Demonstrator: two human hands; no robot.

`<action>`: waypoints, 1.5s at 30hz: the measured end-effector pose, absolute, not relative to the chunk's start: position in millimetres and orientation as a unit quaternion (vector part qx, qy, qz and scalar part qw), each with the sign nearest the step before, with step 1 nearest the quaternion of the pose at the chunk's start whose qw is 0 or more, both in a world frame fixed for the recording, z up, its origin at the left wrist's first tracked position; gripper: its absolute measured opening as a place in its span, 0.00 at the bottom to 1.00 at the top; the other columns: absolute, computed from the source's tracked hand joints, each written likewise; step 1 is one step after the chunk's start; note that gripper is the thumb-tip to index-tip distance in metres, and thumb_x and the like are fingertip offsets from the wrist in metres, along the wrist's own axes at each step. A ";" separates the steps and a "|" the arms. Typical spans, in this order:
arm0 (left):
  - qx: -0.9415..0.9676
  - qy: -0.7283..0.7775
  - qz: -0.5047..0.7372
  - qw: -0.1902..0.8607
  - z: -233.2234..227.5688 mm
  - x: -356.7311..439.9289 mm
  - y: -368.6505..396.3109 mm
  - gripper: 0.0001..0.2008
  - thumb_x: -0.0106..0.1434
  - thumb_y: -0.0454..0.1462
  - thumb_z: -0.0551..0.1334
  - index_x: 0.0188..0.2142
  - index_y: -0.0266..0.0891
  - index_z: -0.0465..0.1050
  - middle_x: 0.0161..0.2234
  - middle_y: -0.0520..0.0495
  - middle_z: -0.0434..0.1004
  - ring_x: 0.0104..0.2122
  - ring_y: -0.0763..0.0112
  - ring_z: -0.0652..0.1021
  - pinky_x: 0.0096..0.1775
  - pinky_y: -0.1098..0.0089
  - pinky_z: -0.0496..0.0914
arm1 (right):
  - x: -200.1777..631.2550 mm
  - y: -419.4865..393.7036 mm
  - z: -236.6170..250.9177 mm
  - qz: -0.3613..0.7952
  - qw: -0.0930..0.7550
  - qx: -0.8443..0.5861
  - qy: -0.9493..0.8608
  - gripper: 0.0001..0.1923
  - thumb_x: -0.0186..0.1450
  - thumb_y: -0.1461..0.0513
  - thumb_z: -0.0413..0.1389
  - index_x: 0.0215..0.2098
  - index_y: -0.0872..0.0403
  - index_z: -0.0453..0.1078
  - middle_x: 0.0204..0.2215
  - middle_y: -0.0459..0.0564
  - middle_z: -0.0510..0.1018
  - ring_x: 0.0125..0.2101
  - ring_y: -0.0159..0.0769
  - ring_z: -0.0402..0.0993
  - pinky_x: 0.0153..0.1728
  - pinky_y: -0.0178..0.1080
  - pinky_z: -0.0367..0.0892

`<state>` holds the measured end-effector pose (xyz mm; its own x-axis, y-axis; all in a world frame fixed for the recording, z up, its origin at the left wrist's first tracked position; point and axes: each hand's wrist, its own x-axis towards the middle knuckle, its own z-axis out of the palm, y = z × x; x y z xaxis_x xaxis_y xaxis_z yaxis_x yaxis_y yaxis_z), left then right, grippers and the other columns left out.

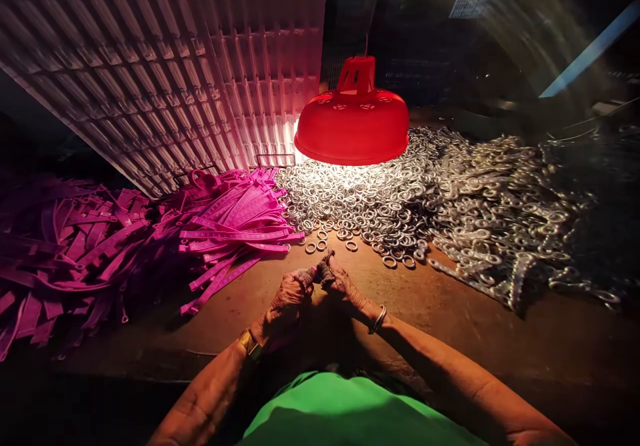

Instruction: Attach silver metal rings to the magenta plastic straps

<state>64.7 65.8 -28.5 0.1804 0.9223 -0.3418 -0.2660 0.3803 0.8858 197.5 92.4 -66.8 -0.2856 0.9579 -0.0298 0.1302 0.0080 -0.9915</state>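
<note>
My left hand and my right hand meet over the table in front of me, fingertips pinched together. Dark knitted coverings wrap some fingers on both. A small bit of pink strap shows at the fingertips of my left hand; the rest of it is hidden. My right hand is closed right beside it, and what lies inside its pinch cannot be made out. Just beyond the hands lie loose metal rings. To the left is a pile of pink straps, some with a ring at the end.
A red lamp hangs low over a heap of metal rings. Farther right is a heap of elongated metal pieces with looped ends. A ribbed translucent panel stands behind the straps. The brown tabletop spreads beneath.
</note>
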 end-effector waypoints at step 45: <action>0.370 0.411 0.224 0.803 9.5 50.1 -8.8 0.25 0.50 0.55 0.63 0.18 0.35 0.64 0.18 0.51 0.62 0.19 0.78 0.62 0.22 0.73 0.55 | 229.0 -24.6 -26.1 0.581 0.122 -0.535 -0.601 0.14 0.63 0.52 0.50 0.37 0.55 0.63 0.20 0.49 0.72 0.21 0.34 0.67 0.19 0.33 0.56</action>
<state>50.1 -8.8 9.5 0.5619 0.6628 -0.4949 -0.0549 0.6269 0.7772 229.0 -24.6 -26.1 -0.3977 0.7852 -0.4748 0.5008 -0.2478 -0.8293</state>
